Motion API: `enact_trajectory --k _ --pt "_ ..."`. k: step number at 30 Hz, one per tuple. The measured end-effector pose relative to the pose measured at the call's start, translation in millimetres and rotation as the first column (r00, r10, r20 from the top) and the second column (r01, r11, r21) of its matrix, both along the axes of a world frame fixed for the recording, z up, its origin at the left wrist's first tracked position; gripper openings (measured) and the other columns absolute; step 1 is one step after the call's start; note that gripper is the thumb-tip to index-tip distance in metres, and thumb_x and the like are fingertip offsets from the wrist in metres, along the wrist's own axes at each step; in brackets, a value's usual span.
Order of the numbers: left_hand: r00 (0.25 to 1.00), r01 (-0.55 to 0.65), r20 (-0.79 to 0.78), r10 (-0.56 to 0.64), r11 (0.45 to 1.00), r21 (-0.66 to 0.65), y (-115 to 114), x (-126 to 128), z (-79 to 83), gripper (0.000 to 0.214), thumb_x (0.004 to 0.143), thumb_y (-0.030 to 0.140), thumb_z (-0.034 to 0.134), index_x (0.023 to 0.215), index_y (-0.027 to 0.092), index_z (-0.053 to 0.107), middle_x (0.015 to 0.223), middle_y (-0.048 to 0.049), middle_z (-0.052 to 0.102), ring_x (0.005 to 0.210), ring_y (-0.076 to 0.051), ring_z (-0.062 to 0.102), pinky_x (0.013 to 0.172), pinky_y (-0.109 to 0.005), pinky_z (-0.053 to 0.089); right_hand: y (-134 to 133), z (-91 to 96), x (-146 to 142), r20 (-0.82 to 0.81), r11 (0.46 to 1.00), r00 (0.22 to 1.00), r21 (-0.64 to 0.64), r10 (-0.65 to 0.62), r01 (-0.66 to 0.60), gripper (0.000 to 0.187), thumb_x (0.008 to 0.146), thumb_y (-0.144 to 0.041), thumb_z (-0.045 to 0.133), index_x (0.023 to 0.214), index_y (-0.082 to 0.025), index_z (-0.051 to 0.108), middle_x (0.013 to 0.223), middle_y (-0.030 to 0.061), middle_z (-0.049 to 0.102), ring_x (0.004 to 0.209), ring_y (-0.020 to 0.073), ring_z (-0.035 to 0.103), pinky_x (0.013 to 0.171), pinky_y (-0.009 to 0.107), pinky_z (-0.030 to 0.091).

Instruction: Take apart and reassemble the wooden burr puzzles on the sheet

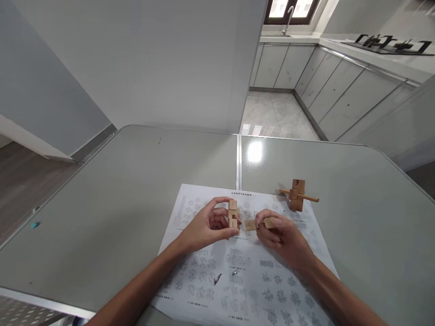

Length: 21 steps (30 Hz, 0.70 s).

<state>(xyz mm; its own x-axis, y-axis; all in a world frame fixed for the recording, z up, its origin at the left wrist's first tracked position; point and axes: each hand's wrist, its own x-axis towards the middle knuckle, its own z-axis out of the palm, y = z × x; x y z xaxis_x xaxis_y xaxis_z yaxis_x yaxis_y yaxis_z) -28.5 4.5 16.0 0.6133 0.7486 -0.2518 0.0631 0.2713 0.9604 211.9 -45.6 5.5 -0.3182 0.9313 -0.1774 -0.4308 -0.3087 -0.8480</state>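
Note:
My left hand (208, 225) is closed around a small stack of notched wooden puzzle blocks (233, 216), held upright between thumb and fingers. My right hand (280, 235) pinches another wooden puzzle piece (258, 223), lying flat and pointing toward the stack, a short gap from it. Both hands hover over a printed instruction sheet (244, 276) covered with small diagrams. A finished wooden cross-shaped puzzle (297, 194) with a dowel through it stands on the sheet's far right corner, beyond my right hand.
The sheet lies on a grey table (118, 199) with a centre seam (238, 158) and rounded far corners. Behind it stand a white wall panel, kitchen cabinets (306, 72), a sink tap and a hob. A small teal mark (34, 224) sits near the left edge.

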Motion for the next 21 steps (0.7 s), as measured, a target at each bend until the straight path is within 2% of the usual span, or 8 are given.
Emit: enact_trajectory --k 6,10,12,15,18,21 --pt "1.000 0.009 -0.030 -0.008 1.000 0.025 0 0 2.8 0.073 0.083 0.037 0.085 0.145 0.026 0.046 0.111 -0.0093 0.073 0.097 -0.023 0.070 0.086 -0.042 0.054 -2 -1.6 -8 0.008 0.997 0.999 -0.051 0.049 -0.049 0.039 0.100 -0.060 0.046 0.110 -0.024 0.057 0.058 -0.0090 0.029 0.049 0.0118 0.015 0.050 0.028 0.017" --pt "0.997 0.059 -0.051 -0.056 0.996 0.064 -1 -1 5.0 0.073 0.083 0.038 0.085 0.144 0.026 0.046 0.099 -0.0039 0.071 0.084 -0.018 0.066 0.080 -0.037 0.052 -9 -7.3 -13 0.090 0.997 0.996 0.067 0.024 -0.030 0.047 0.107 -0.061 0.034 0.122 -0.024 0.059 0.069 -0.0024 0.046 0.057 0.0150 0.031 0.057 0.031 0.033" --pt "0.993 0.104 -0.057 -0.100 0.991 0.084 -1 -1 6.3 0.073 0.082 0.038 0.086 0.143 0.026 0.048 0.094 -0.0021 0.070 0.080 -0.016 0.063 0.075 -0.034 0.049 -12 -7.0 -15 0.173 0.990 0.985 0.136 0.022 -0.046 0.047 0.108 -0.059 0.035 0.131 -0.025 0.059 0.079 0.0008 0.051 0.066 0.0173 0.042 0.067 0.034 0.042" --pt "0.990 0.138 -0.051 -0.134 0.987 0.083 -1 -2 7.5 0.072 0.080 0.038 0.088 0.139 0.026 0.049 0.095 -0.0032 0.071 0.081 -0.017 0.063 0.072 -0.032 0.047 -14 -4.5 -17 0.327 0.976 0.945 0.201 0.009 -0.078 0.045 0.109 -0.054 0.040 0.141 -0.026 0.057 0.081 0.0011 0.051 0.075 0.0192 0.051 0.076 0.035 0.047" --pt "0.990 0.136 -0.041 -0.134 0.989 0.057 -1 -2 7.5 0.073 0.077 0.037 0.090 0.136 0.025 0.050 0.096 -0.0041 0.072 0.083 -0.018 0.065 0.074 -0.034 0.048 -13 -3.7 -16 0.459 0.965 0.883 0.259 -0.099 -0.027 0.042 0.108 -0.052 0.046 0.139 -0.026 0.060 0.080 0.0009 0.057 0.076 0.0191 0.057 0.075 0.033 0.050" --pt "0.994 0.106 -0.026 -0.105 0.994 0.039 0 -2 7.1 0.073 0.076 0.036 0.090 0.135 0.025 0.050 0.095 -0.0038 0.072 0.084 -0.019 0.067 0.078 -0.036 0.050 -11 -5.1 -13 0.519 0.949 0.827 0.309 -0.218 0.057 0.034 0.104 -0.050 0.056 0.125 -0.025 0.064 0.073 -0.0005 0.060 0.071 0.0188 0.061 0.070 0.031 0.052"
